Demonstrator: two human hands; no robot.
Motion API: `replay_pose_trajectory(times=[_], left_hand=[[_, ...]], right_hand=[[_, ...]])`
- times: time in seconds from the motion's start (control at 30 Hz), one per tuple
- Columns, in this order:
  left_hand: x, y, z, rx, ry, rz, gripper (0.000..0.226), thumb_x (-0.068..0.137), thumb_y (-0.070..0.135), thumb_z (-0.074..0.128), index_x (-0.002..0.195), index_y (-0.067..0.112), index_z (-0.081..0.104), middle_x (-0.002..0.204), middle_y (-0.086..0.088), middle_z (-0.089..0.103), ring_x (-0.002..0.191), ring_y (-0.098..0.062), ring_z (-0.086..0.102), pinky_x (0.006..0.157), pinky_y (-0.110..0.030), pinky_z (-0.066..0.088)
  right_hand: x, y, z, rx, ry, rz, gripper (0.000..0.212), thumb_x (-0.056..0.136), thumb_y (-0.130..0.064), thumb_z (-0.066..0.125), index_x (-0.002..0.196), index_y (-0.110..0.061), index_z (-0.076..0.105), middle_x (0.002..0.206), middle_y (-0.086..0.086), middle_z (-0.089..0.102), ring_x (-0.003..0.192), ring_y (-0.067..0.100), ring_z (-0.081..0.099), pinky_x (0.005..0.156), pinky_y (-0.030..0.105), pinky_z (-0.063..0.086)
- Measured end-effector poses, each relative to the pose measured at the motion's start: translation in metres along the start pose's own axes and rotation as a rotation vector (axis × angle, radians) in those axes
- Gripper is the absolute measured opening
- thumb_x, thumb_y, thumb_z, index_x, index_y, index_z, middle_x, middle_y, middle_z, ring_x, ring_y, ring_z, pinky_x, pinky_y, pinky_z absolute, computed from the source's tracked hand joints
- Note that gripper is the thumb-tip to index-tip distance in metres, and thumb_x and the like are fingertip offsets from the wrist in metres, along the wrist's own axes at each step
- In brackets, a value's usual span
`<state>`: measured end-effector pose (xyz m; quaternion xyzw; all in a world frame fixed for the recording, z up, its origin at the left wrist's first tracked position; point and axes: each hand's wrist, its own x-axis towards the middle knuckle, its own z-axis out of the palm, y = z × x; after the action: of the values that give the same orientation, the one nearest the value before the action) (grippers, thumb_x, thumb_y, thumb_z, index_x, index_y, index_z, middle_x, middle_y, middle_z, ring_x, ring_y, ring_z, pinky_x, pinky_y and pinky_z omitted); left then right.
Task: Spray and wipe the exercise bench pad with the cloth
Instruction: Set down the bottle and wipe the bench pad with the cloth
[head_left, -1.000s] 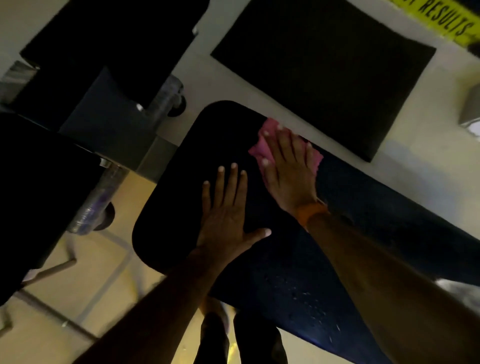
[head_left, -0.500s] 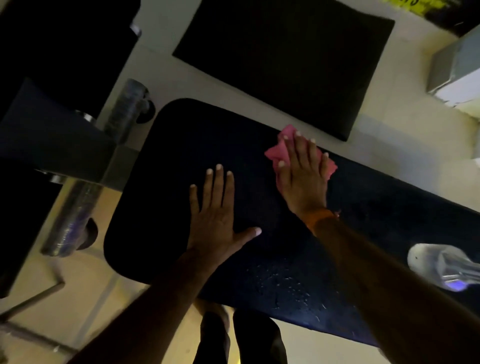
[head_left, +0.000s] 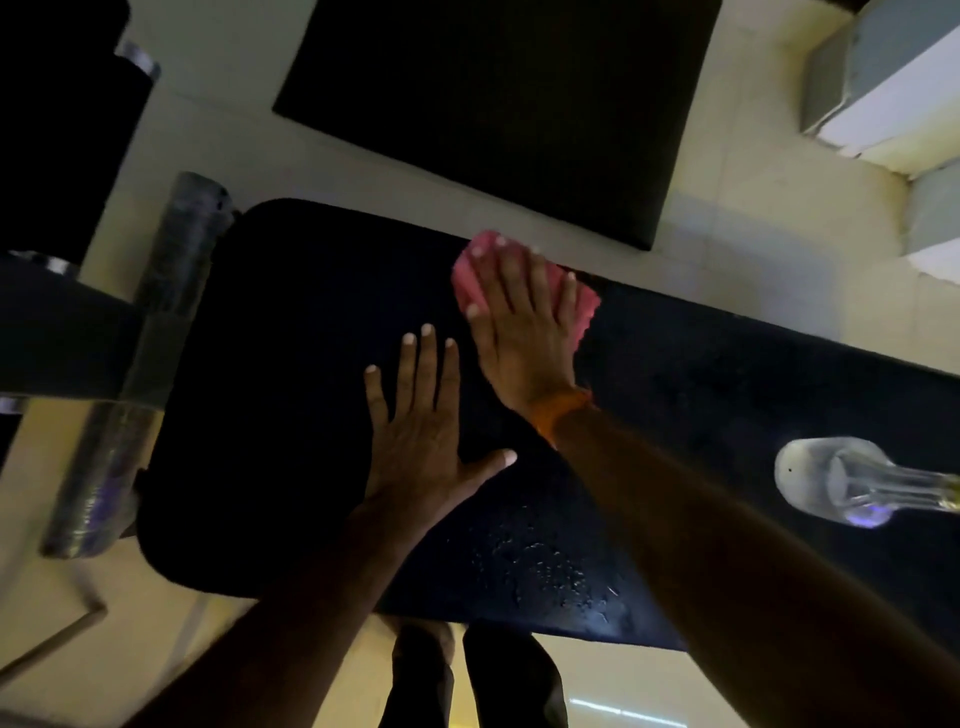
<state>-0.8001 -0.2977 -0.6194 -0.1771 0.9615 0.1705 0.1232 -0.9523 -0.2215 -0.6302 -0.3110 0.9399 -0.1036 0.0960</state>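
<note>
No text, label, brand, number or sign can be read anywhere here.

- A black mat (head_left: 498, 104) lies flat on the pale floor (head_left: 753, 218).
- A grey padded roller (head_left: 174, 270) (glossy, cylindrical) stands at the left.
- Grey-and-white blocks (head_left: 883, 78) occupy the top right corner.

Bench pad (head_left: 291, 415): left hand (head_left: 423, 441) flat at centre; right hand (head_left: 524, 332) on cloth (head_left: 467, 270) at far edge; spray bottle (head_left: 852, 480) right; floor mat (head_left: 493, 104) beyond.

Dim light falls on a pale tiled floor (head_left: 737, 249) with a black mat (head_left: 493, 104) lying on it.
</note>
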Motion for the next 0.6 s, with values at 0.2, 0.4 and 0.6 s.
replay_pose_trajectory(times=[0.2, 0.4, 0.6], left_hand=[[0.004, 0.017, 0.001, -0.009, -0.005, 0.057, 0.130, 0.072, 0.092, 0.041, 0.164, 0.010, 0.000, 0.172, -0.013, -0.014, 0.159, -0.028, -0.014, 0.125, -0.063, -0.001], [0.013, 0.045, 0.012, -0.007, -0.040, 0.109, 0.128, 0.075, 0.094, 0.034, 0.164, 0.009, 0.002, 0.172, -0.013, -0.013, 0.159, -0.030, -0.013, 0.125, -0.064, 0.000], [0.016, 0.054, 0.013, 0.047, -0.060, 0.098, 0.130, 0.075, 0.094, 0.038, 0.164, 0.009, -0.004, 0.171, -0.012, -0.018, 0.158, -0.029, -0.017, 0.122, -0.068, -0.002]], right_hand=[[-0.031, 0.080, -0.017, -0.074, 0.034, 0.197, 0.059, 0.108, -0.045, 0.015, 0.166, -0.029, 0.011, 0.174, -0.001, 0.008, 0.161, 0.027, 0.002, 0.127, 0.062, 0.005], [-0.042, 0.069, -0.001, -0.075, 0.009, -0.085, 0.060, 0.109, -0.046, 0.026, 0.165, -0.030, 0.012, 0.172, -0.005, 0.000, 0.161, 0.028, 0.002, 0.125, 0.065, 0.006], [-0.034, 0.090, -0.013, -0.038, 0.085, 0.303, 0.060, 0.109, -0.045, 0.020, 0.165, -0.031, 0.007, 0.173, -0.005, -0.003, 0.161, 0.028, -0.003, 0.126, 0.061, -0.005]])
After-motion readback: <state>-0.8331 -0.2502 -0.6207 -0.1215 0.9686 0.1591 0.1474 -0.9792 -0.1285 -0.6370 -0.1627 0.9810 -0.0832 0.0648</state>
